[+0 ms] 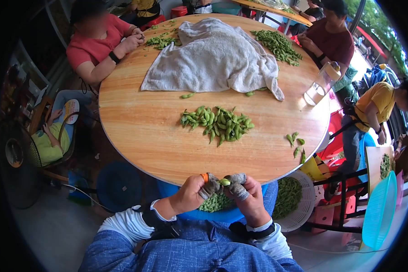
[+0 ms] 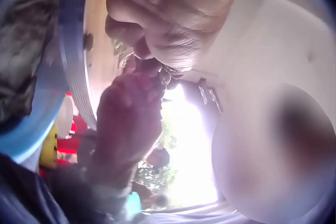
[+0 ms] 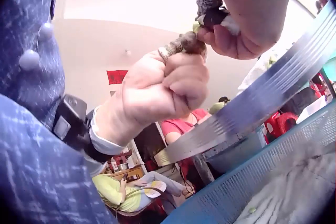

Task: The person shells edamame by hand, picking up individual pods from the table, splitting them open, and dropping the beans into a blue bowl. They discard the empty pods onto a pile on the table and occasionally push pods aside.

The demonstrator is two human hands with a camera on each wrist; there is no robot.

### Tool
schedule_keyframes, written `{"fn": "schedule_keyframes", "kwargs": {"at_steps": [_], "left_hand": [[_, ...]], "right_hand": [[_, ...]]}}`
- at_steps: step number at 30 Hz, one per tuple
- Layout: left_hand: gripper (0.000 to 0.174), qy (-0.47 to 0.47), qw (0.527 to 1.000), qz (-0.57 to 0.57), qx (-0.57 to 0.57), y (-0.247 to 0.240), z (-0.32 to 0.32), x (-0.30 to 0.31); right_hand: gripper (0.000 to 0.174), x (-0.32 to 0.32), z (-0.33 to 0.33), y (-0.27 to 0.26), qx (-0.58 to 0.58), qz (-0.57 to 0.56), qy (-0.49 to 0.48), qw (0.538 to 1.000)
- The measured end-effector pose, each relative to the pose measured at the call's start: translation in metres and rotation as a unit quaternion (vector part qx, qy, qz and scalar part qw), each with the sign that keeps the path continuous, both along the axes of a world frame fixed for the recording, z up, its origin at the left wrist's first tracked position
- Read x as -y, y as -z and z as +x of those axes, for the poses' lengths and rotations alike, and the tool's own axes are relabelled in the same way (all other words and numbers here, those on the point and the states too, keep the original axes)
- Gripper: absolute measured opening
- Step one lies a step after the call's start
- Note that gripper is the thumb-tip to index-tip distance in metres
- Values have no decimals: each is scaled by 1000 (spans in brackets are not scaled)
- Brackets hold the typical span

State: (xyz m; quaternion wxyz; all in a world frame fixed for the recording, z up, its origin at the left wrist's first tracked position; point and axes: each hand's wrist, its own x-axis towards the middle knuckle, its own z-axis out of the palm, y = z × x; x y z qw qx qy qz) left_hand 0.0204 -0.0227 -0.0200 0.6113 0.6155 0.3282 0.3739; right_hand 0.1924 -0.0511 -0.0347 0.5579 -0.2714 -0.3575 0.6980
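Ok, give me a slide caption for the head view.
Left hand and right hand pinch a pod over a blue tub at a table bearing pod piles and a cloth.

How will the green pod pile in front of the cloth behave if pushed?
The green pod pile would probably spread apart, since its pods overlap loosely. They may slide more than roll, given their long, bumpy shapes.

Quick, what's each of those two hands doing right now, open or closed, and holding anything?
Left hand: closed, pinching a green pod.
Right hand: closed, pinching the same pod.
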Motion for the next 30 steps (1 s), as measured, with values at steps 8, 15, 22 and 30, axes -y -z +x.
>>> {"fn": "schedule_keyframes", "kwargs": {"at_steps": [8, 15, 22, 30], "left_hand": [[24, -24, 930, 317, -185, -5, -4, -6], [19, -31, 931, 314, -185, 3, -4, -7], [16, -70, 991, 102, -48, 7, 1, -3], [20, -1, 968, -236, 83, 10, -2, -15]], "right_hand": [[26, 4, -8, -22, 65, -91, 2, 994], [20, 4, -10, -18, 56, -113, -15, 992], [18, 1, -17, -15, 99, 18, 38, 994], [25, -18, -8, -27, 493, 436, 113, 744]]}}
